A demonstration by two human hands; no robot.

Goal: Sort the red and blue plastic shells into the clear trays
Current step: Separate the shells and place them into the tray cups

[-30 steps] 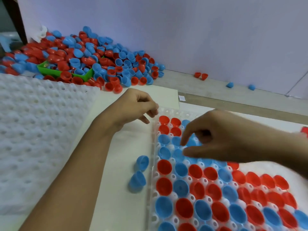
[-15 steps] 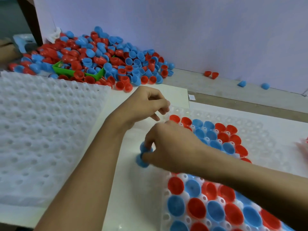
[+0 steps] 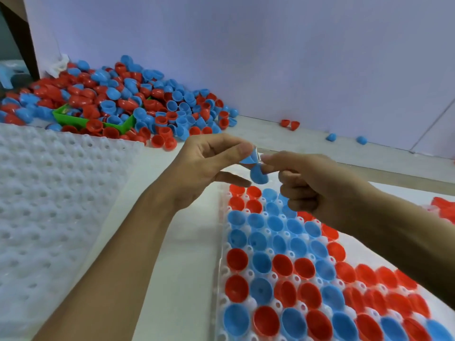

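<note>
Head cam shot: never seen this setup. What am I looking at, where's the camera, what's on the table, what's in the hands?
There is no machine here: a person works with bare hands, and the single camera sits on their head, looking forward and down. The left hand and right hand meet in mid-air above the far end of the clear tray. Between them are two blue shells; the left hand pinches the upper one and the right hand's fingers hold the lower one. The tray's cups already hold red and blue shells, open side up. To the left lies an empty dimpled tray. At the back is a loose pile of shells around a green bin, against a pale wall.
</note>
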